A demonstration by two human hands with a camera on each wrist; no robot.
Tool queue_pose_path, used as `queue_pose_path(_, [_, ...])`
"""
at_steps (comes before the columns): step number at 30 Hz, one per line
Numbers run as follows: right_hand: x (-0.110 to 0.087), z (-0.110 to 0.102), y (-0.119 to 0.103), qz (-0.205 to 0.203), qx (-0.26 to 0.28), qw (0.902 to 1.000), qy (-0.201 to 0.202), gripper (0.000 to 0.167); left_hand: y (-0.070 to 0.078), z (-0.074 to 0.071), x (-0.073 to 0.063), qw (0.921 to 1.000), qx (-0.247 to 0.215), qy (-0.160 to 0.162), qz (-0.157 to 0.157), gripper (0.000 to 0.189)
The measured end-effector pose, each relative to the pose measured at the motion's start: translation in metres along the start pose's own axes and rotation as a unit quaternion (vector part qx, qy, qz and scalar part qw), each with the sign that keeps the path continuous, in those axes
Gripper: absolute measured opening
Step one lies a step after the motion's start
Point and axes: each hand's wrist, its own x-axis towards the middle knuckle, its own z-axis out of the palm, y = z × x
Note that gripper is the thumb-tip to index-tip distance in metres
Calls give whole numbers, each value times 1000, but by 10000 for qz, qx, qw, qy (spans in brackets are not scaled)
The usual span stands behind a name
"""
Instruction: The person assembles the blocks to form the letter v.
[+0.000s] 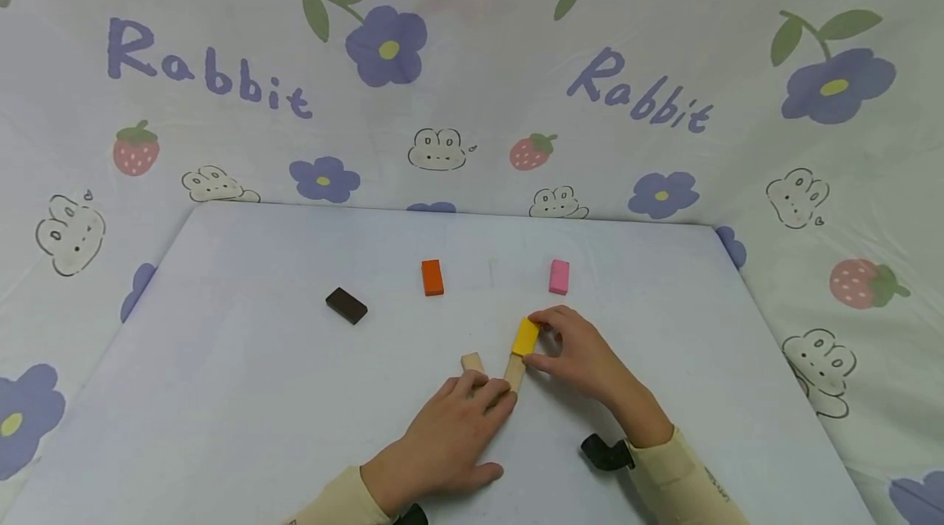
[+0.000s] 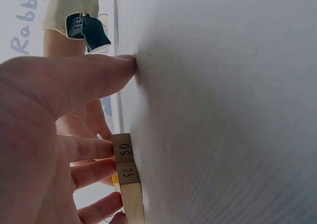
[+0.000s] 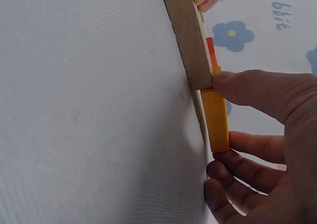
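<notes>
My right hand (image 1: pixel 586 353) pinches a yellow block (image 1: pixel 526 337) lengthwise, thumb at its near end and fingers at its far end. The yellow block meets the end of a plain wooden block (image 1: pixel 515 373), and the right thumb sits over that joint in the right wrist view. My left hand (image 1: pixel 457 431) lies with fairly straight fingers on the wooden pieces, partly covering them. Another wooden block (image 1: pixel 472 362) pokes out past its fingertips, angled toward the first. In the left wrist view, block ends (image 2: pixel 126 157) marked 50 and 75 sit side by side against the fingertips.
Farther back on the white table (image 1: pixel 221 394) lie an orange block (image 1: pixel 433 278), a pink block (image 1: pixel 559 277) and a dark brown block (image 1: pixel 347 305), all apart. A printed cloth (image 1: pixel 472 58) with flowers and rabbits hangs behind the table. Both wrists carry black cameras (image 1: pixel 606 453).
</notes>
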Motion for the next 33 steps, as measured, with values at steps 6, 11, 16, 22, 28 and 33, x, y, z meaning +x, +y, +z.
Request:
queue_pose_path(6, [1, 0, 0, 98, -9, 9999, -130, 57, -1, 1, 0, 10000, -20, 16, 6, 82])
queue_pose_path(11, [1, -1, 1, 115, -19, 9998, -182, 56, 0, 2, 0, 10000, -30, 17, -4, 82])
queue_pose_path(16, [0, 0, 1, 127, -4, 9998, -183, 54, 0, 2, 0, 10000, -15, 61, 6, 82])
queue_pose_path(22, [1, 0, 3, 106, 12, 9998, -176, 52, 0, 2, 0, 10000, -27, 47, -4, 81])
queue_pose_path(28, [2, 1, 6, 149, 25, 9997, -208, 52, 0, 3, 1, 10000, -4, 39, -10, 82])
queue_pose_path(33, [2, -1, 4, 172, 61, 9996, -234, 52, 0, 4, 1, 10000, 45, 86, 11, 82])
